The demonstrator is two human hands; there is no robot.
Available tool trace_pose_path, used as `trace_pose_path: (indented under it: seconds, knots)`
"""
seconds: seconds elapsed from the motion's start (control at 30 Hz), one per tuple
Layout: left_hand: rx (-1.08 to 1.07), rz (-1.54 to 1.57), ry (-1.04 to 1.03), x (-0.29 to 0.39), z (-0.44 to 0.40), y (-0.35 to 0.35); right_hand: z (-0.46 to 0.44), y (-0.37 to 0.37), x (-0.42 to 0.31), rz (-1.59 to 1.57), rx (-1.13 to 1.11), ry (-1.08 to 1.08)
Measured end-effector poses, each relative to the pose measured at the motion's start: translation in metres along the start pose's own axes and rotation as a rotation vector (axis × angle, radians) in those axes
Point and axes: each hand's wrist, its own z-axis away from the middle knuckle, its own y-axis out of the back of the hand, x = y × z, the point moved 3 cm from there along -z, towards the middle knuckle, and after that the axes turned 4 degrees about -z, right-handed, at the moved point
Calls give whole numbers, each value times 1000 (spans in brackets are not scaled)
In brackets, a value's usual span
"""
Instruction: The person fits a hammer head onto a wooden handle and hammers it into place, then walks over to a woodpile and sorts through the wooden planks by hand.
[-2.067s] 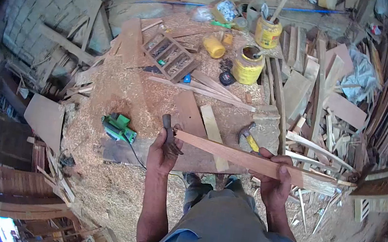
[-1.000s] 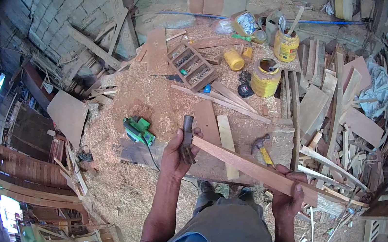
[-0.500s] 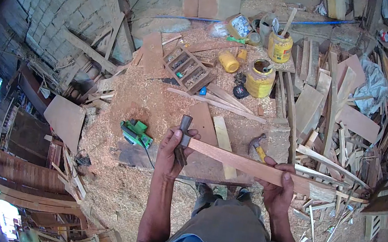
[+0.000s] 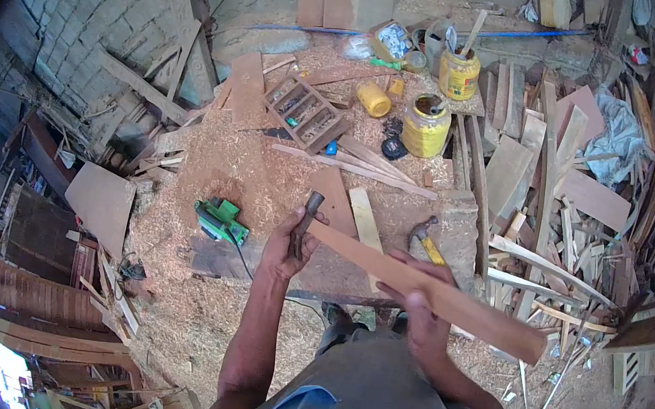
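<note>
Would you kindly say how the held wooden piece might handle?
The wooden piece is probably stiff, since it looks straight; its flat face suggests little rolling. The dark head at its narrow end may weigh that end down.

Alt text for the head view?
Left hand holds a dark hammer head at one end of a wooden bar; right hand grips the bar. Beyond, a shavings-strewn workbench holds a green power tool and a hammer.
</note>
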Motion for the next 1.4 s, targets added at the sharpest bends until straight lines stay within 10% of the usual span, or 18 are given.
trace_pose_path:
  seconds: [0.1, 0.8, 1.3, 1.4]
  knots:
    - [49, 4, 88, 2, 1, 2, -34, -7, -48, 697, -424, 175]
    - [-25, -297, 446, -41, -92, 48, -122, -73, -21, 833, -105, 96]
    - [-293, -1214, 31, -12, -168, 29, -173, -81, 46, 1238, 71, 147]
    - [-357, -510, 39, 30, -158, -17, -178, -74, 64, 1239, 59, 208]
